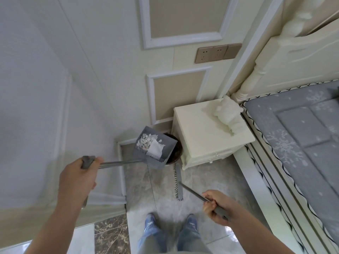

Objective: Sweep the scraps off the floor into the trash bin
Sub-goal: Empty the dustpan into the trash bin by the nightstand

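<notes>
My left hand grips the grey handle of a long-handled grey dustpan, raised off the floor. White paper scraps lie piled in the pan. The pan hangs over the dark round trash bin, which stands in the corner and is largely hidden behind it. My right hand grips the metal handle of a broom. Its narrow grey head with bristles rests on the tiled floor just in front of the bin.
A cream bedside cabinet with a white plush figure stands right of the bin. A bed with a grey mattress fills the right side. A panelled wall and white doorframe close the left. My blue shoes stand on marble tiles.
</notes>
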Tool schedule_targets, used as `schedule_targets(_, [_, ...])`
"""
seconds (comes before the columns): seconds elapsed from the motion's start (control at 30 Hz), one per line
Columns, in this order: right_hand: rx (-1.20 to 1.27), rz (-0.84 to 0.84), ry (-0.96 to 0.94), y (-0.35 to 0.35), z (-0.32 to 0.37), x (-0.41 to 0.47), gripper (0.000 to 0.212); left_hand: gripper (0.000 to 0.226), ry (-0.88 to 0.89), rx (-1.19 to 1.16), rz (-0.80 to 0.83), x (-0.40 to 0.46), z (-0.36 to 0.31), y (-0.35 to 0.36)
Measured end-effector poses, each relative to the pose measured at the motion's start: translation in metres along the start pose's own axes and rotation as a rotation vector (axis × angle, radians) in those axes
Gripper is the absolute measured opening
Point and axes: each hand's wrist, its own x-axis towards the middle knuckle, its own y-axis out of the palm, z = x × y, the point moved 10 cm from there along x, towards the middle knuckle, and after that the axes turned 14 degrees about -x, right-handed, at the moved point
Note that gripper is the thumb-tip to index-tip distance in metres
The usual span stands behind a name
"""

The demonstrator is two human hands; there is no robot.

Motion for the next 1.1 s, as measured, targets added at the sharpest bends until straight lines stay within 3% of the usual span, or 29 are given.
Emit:
schedule_targets(0.17, [-0.011,-0.005,0.013,0.0,0.0,0.0,0.021,0.02,-0.133,-0.162,-0.048,0.017,0.029,0.002])
schedule_targets(0.3, [-0.023,-0.023,-0.001,0.001,0.0,-0.003,0.02,0.022,-0.164,-0.16,-0.052,0.021,0.044,0.009])
schedule_targets(0.53, [-0.036,-0.035,0.002,0.001,-0.004,0.0,0.02,0.032,0.002,0.027,0.02,0.026,0.032,0.038])
schedule_targets(0.7, [-0.001,-0.029,-0.013,0.007,-0.004,0.005,0.018,0.022,0.186,0.13,0.045,0.013,0.011,0.071])
schedule_targets(1.1, [0.223,0.052,-0.091,0.032,0.001,0.011,0.01,0.028,0.339,0.564,0.191,-0.003,0.032,0.136])
